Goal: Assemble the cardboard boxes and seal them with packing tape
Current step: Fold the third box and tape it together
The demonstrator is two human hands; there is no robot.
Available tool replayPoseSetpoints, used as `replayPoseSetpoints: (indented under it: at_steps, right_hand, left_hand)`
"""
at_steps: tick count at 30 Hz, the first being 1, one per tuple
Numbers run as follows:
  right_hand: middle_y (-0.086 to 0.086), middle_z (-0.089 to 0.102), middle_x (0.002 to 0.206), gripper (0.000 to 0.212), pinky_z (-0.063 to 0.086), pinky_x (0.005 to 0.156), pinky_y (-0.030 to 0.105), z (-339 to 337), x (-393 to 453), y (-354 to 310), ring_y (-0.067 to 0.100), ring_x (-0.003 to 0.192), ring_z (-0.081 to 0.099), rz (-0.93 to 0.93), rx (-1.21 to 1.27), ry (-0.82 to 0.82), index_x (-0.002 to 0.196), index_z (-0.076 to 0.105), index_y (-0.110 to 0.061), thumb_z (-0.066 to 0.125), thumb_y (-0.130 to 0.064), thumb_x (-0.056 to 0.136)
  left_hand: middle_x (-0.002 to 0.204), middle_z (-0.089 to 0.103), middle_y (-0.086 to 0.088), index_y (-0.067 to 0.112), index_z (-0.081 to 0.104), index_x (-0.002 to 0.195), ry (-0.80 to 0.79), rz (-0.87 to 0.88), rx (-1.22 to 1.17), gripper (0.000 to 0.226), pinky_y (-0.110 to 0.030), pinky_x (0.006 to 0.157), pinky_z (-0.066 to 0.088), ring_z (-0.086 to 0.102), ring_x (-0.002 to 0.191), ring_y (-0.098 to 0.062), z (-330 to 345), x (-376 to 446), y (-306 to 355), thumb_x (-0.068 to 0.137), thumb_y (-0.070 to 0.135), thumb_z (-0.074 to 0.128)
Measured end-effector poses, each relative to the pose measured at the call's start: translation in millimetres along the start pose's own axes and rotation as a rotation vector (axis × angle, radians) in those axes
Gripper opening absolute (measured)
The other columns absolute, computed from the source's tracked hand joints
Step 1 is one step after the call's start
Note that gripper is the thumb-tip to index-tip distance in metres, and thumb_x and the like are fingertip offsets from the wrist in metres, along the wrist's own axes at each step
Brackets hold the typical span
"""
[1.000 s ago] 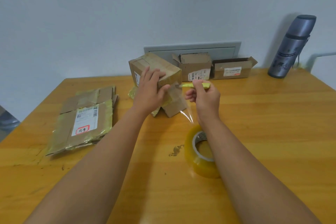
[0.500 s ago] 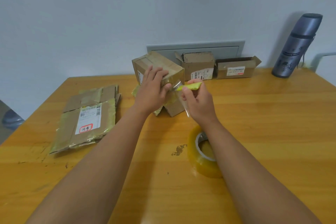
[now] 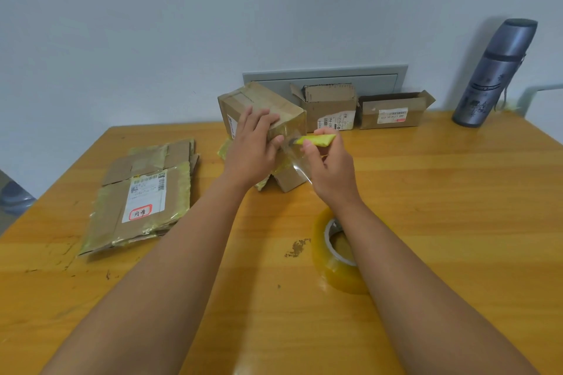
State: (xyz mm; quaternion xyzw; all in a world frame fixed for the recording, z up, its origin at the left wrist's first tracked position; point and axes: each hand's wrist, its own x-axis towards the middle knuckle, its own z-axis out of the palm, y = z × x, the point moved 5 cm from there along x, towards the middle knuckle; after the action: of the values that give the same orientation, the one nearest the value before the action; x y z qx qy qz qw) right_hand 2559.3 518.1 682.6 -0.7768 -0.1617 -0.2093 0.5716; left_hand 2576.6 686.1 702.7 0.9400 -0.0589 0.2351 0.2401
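Pressing down on a tilted cardboard box [image 3: 262,106], the left hand [image 3: 251,151] lies with its fingers spread and nearly straight over the box's near top edge, thumb toward 3 o'clock. Just beside it at 3 o'clock, the right hand [image 3: 330,172] has its fingers curled around a yellow cutter [image 3: 316,140], whose tip points toward 9 o'clock and meets a strip of clear tape [image 3: 297,163]. The strip runs from the box's near corner down toward 5 o'clock, passing under the right wrist in the direction of the tape roll [image 3: 336,256]. The roll stands on its edge on the wooden surface [image 3: 457,222], at 6 o'clock from the right hand and partly hidden by the right forearm.

The held box sits near the middle of the far half of the surface, propped at an angle with one corner raised; yellowish tape scraps show under it. At 3 o'clock from it, against the wall, stand two smaller open boxes [image 3: 330,109] [image 3: 393,111] with white labels, flaps up. At 8 o'clock from the held box, well apart, lies a stack of flattened boxes [image 3: 143,195] wrapped in yellowish tape, with a white label on top. A grey flask [image 3: 495,73] stands at the far right corner of the surface, at 2 o'clock. A grey panel [image 3: 326,76] is set in the wall behind the boxes.
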Motion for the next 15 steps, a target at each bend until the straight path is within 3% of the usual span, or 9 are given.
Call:
replayPoseSetpoints:
  at_steps: [4, 9, 15]
  right_hand:
    - [-0.01, 0.06, 0.079, 0.021, 0.05, 0.06, 0.038, -4.5, -1.0, -2.5, 0.01, 0.069, 0.059, -0.017, 0.024, 0.09, 0.116, 0.052, -0.014, 0.056, -0.026, 0.1]
    - [-0.011, 0.055, 0.075, 0.02, 0.044, 0.056, 0.026, -11.9, -0.9, -0.7, 0.01, 0.065, 0.054, -0.063, -0.014, 0.232, 0.116, 0.054, -0.01, 0.058, -0.02, 0.099]
    - [-0.003, 0.049, 0.065, 0.012, 0.037, 0.049, 0.034, -13.6, 3.8, 8.9, 0.016, 0.053, 0.045, 0.031, -0.102, 0.277, 0.096, 0.052, -0.019, 0.055, -0.008, 0.093]
  left_hand:
    - [0.156, 0.033, 0.002, 0.021, 0.043, 0.143, -0.001, -0.001, 0.005, 0.044, -0.042, 0.12, 0.019, 0.005, 0.152, -0.02, 1.7, 0.3, 0.0, 0.102, 0.035, 0.05]
    - [0.156, 0.033, 0.001, 0.02, 0.043, 0.143, 0.004, -0.002, -0.011, 0.044, -0.042, 0.12, 0.017, 0.004, 0.152, -0.02, 1.3, 0.5, -0.9, 0.102, 0.033, 0.05]
    - [0.157, 0.031, 0.003, 0.021, 0.042, 0.144, -0.003, -0.011, -0.015, 0.045, -0.043, 0.12, 0.018, 0.003, 0.152, -0.019, 1.9, 0.2, -0.9, 0.102, 0.034, 0.05]
